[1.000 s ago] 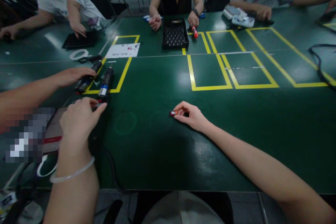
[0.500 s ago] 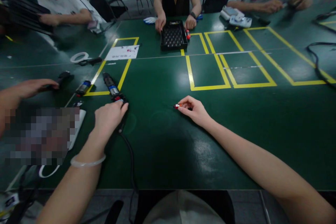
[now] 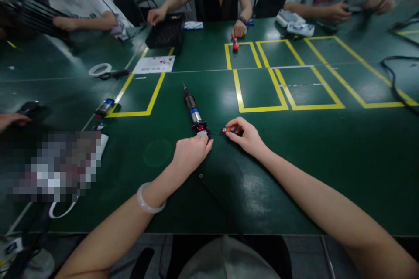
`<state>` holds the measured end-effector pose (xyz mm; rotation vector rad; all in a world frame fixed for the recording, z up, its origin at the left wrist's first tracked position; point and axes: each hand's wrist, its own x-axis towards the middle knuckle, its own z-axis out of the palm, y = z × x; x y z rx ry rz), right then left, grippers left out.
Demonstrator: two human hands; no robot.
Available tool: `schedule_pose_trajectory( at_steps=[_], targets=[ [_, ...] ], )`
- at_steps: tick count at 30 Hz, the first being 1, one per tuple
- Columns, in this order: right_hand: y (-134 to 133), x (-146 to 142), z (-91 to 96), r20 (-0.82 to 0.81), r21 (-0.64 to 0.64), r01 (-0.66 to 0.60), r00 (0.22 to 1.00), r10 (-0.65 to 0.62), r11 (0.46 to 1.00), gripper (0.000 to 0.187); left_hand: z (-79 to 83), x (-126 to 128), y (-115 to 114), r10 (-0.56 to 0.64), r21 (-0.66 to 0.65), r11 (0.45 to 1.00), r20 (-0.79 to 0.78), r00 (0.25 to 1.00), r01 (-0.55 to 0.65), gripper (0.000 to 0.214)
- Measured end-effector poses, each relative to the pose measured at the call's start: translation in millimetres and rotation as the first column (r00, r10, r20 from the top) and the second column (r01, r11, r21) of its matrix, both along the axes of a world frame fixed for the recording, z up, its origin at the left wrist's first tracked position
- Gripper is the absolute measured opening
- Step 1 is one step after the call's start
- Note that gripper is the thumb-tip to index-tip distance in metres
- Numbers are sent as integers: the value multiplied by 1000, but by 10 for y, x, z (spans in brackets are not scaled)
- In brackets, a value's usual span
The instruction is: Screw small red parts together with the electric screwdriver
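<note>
My left hand (image 3: 192, 153) is closed around the rear end of an electric screwdriver (image 3: 194, 111), whose thin bit points away from me over the table. A dark cable trails from its back end toward the table's near edge. Just to the right, my right hand (image 3: 245, 136) pinches a small red and orange piece (image 3: 225, 130) between thumb and fingers; its exact kind is too small to make out. The piece is close to the screwdriver's rear but apart from it.
Yellow tape (image 3: 263, 109) marks rectangles on the green table (image 3: 294, 148). A person across has one hand by a black tray (image 3: 163, 35) and the other at a red object (image 3: 235, 44). At left lie a white tape roll (image 3: 100, 69), a second dark tool (image 3: 105, 107) and a printed card (image 3: 155, 64).
My left hand has carried the screwdriver rightward, close to my right hand, which has barely moved. The person opposite has shifted the black tray to the left. A hand at far left has drawn back.
</note>
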<state>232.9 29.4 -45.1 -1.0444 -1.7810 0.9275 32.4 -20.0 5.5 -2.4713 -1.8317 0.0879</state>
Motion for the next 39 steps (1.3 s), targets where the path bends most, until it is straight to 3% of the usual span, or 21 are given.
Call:
schedule_pose_trajectory(
  at_steps=[6,12,29,32,35,39],
  targets=[
    [-33,-15,12,88,61,-45,995,40,997,13,-45,69,-170,-177,52,984,86,980,173,35],
    [-82,-52,43,162,62,-116,981,105,991,16,-73,36,-211,-263,98,963,123,957,252,35],
    [-120,-94,109,38,-79,-83,996,86,993,10,-65,-26,-193,-224,44,974,192,955,220,44],
    [-134,-96,101,44,-49,-83,995,85,995,10,-1,-48,-173,-124,52,992,297,947,114,44],
    [-140,-95,85,32,-47,-98,995,99,994,13,69,-56,-73,-78,86,995,476,876,42,38],
    [-141,-89,74,-15,-69,-120,993,119,990,16,37,2,173,-174,66,984,491,854,163,50]
  ],
)
